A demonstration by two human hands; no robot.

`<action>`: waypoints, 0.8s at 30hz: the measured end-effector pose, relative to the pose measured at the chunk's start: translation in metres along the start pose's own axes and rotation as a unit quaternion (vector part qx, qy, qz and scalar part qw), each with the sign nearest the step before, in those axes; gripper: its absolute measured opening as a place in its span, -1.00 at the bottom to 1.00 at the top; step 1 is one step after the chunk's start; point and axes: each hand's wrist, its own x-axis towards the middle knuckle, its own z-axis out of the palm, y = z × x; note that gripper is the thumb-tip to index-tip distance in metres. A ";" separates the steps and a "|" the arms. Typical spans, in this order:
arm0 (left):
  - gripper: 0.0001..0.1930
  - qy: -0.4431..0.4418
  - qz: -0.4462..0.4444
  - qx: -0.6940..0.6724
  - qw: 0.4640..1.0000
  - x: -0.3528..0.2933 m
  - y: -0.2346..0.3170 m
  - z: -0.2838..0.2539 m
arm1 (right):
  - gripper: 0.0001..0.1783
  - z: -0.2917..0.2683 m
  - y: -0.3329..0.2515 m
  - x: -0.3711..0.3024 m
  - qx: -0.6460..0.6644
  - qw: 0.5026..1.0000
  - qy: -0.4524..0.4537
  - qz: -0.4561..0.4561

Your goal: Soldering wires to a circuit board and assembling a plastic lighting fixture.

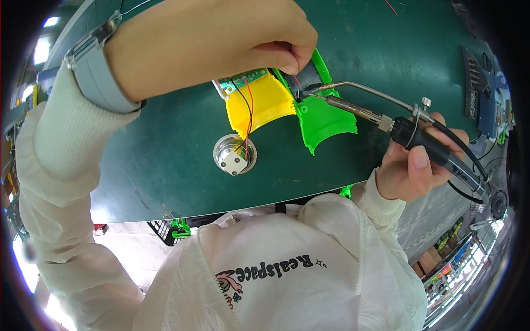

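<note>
My left hand [284, 44] reaches across from the left, thumb and finger pinching a thin red wire [296, 80] above a green plastic shell [327, 122]. In my right hand [415, 165] is a soldering iron [430, 151] with a bent metal solder-feed tube [372, 92] clamped along it. The iron's tip meets the wire's lower end beside a dark block [310, 74] in the green shell; exact contact is too small to tell. Left of this lies a yellow shell [262, 107] with a green circuit board [251, 76], partly hidden by my left hand. Red and black wires run to a round clear lamp piece [234, 161].
Everything lies on a dark green tabletop [165, 171], its near edge close to my body. A dark ridged device [473, 91] stands at the right. Below the edge is a black basket [161, 230] with green parts [180, 228]. A red wire scrap [391, 7] lies far off.
</note>
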 end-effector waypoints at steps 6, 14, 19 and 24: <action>-0.78 -0.132 -0.105 -0.073 0.983 0.015 0.010 -0.028 | -0.47 -0.002 0.000 -0.003 -0.007 1.000 -0.019 0.001; -0.74 -0.163 -0.113 -0.077 0.977 0.023 0.014 -0.035 | -0.46 -0.005 0.001 -0.005 -0.042 0.998 -0.044 0.013; -0.73 -0.146 -0.126 0.034 0.981 0.022 0.027 -0.032 | -0.45 -0.006 0.000 -0.005 -0.065 0.996 -0.051 0.025; -0.82 -0.104 -0.119 0.103 0.982 0.016 0.032 -0.025 | -0.43 -0.006 0.002 -0.006 -0.095 0.994 -0.049 0.002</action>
